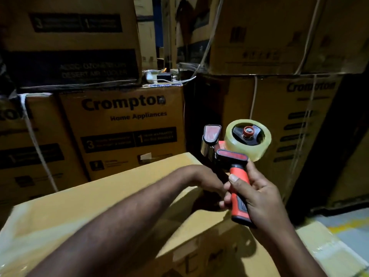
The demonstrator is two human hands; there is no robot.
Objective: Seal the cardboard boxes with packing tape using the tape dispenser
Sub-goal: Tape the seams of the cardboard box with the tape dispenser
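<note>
A plain cardboard box (111, 196) lies in front of me, with shiny clear tape along its left edge. My right hand (259, 198) grips the orange handle of the tape dispenser (237, 156), held upright past the box's far right corner. A roll of clear tape (229, 139) sits on the dispenser's top. My left arm reaches across the box. My left hand (201, 178) is at that far corner, just left of the handle, its fingers pointing down and hidden behind my right thumb.
Printed appliance cartons (127, 126) are stacked in a wall close behind the box, with more on the right (289, 120), some bound with white strapping. A second taped box (323, 248) sits low at the right. A strip of floor (347, 224) shows at the far right.
</note>
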